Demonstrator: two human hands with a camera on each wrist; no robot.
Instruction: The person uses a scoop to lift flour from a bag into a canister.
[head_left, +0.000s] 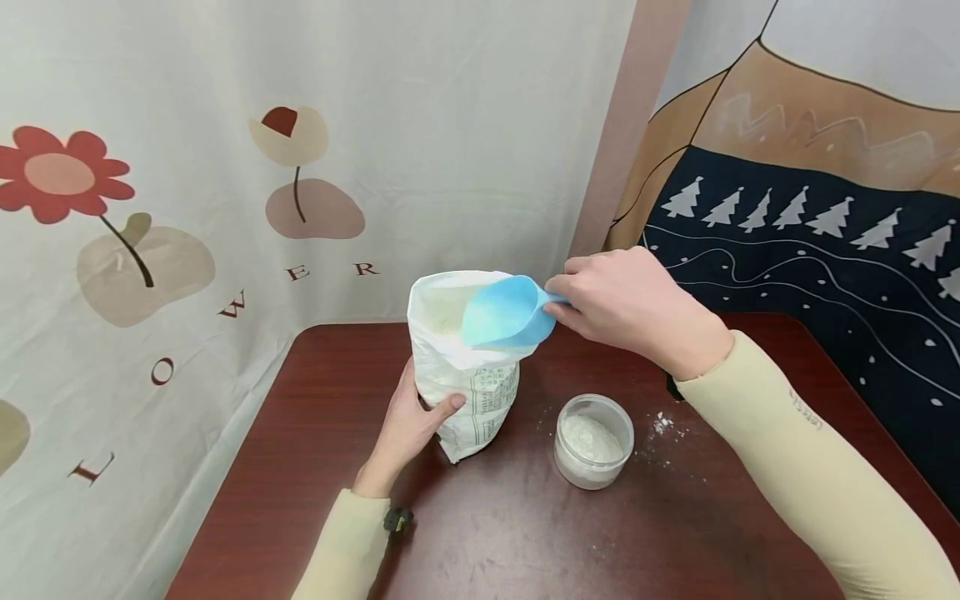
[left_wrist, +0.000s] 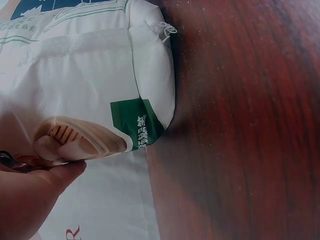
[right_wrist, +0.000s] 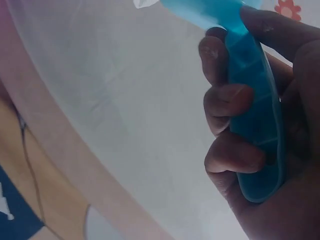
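A white flour bag point(head_left: 480, 408) with green print stands tilted on the table, its mouth wide and pale powder inside. My left hand point(head_left: 408, 421) grips its lower left side, thumb across the front; the other fingers are mostly hidden behind it. In the left wrist view the bag point(left_wrist: 90, 70) shows a green label and a printed food picture. My right hand point(head_left: 626, 300) holds a blue scoop point(head_left: 506, 310) by the handle, its bowl over the bag's mouth. In the right wrist view, fingers curl round the scoop's handle point(right_wrist: 255, 115).
A clear round tub point(head_left: 592, 479) holding white powder stands right of the bag. Spilled powder point(head_left: 663, 423) dots the dark red-brown table point(head_left: 480, 533) beside it. A white curtain point(head_left: 465, 125) with printed flowers hangs behind, and a dark tree-patterned cloth point(head_left: 810, 275) at the right.
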